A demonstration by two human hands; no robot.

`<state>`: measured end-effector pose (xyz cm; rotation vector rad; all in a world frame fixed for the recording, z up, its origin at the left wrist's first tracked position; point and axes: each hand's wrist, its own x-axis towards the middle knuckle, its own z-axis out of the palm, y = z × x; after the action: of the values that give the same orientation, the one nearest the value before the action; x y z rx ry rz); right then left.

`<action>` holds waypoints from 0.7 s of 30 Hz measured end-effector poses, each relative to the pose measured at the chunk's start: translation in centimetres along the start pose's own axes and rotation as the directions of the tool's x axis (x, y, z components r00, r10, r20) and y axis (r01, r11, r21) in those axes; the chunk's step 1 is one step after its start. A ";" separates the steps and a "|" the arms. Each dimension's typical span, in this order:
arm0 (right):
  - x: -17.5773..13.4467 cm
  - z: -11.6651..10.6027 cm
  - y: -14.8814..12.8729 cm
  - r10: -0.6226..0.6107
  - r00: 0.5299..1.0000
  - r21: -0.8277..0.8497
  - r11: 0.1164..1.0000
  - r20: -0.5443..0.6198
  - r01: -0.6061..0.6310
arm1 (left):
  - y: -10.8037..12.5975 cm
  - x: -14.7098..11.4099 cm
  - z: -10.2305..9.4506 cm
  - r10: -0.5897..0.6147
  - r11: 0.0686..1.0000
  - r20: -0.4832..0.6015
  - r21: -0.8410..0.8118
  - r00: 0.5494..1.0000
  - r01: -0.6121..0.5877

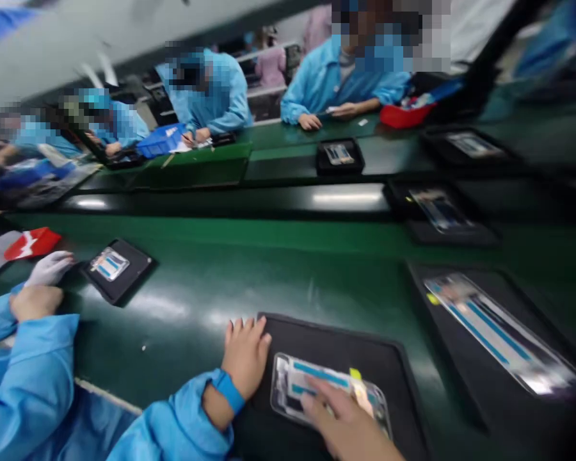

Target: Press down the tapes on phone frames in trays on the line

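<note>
My left hand (247, 355), with a blue band at its wrist, lies at the left edge of a black tray (331, 336). Its fingers are stretched out and slightly apart, touching the tray's rim. On the tray lies a phone frame (281, 384) with blue strips and a yellow-green tab at its upper edge. My right hand (350, 422) is over the frame's lower middle, index finger and thumb extended and apart. The fingertips are at the frame's surface, slightly blurred; whether they press on it I cannot tell. The right hand's other fingers are hidden.
Another tray with a phone frame (489, 326) is close at right. A smaller tray (134, 269) is at left, near a co-worker's gloved hand (50, 269). Across the green bench (196, 256), more trays stand near seated co-workers, a red bin (406, 116) and a blue bin (160, 142).
</note>
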<state>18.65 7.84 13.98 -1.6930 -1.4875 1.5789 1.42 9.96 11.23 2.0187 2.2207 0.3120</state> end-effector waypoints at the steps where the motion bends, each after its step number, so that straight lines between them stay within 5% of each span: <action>1: -0.7 -0.6 0.3 0.077 0.996 0.076 0.994 -0.050 -0.073 | 0.0 0.2 -0.3 0.006 1.000 0.017 0.013 1.000 -0.006; 5: -2.6 -3.1 1.6 0.248 0.958 0.362 0.914 -0.142 -0.183 | -0.2 1.9 -0.6 -0.042 0.999 -0.001 0.025 0.999 0.042; 8: -3.1 -4.5 1.7 0.303 0.938 0.370 0.902 -0.171 -0.224 | -0.2 3.4 -0.6 -0.118 0.993 -0.025 -0.008 0.993 0.118; 11: -2.7 -5.6 0.8 0.245 0.935 0.145 0.966 -0.258 -0.213 | -0.2 4.7 -0.9 -0.173 0.985 0.017 -0.014 0.985 0.173; 14: -1.9 -6.2 -0.2 0.041 0.965 -0.161 0.983 -0.260 -0.085 | -0.4 5.7 -1.6 -0.179 0.984 0.089 0.017 0.980 0.179; 21: -0.7 -5.5 -0.5 -0.193 0.978 -0.561 0.820 -0.082 0.115 | -1.8 6.5 -2.2 -0.145 0.989 0.124 0.040 0.982 0.141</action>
<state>23.45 9.48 16.36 -1.8579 -2.0895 0.9681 -1.46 16.14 13.27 1.8252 2.2889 0.1316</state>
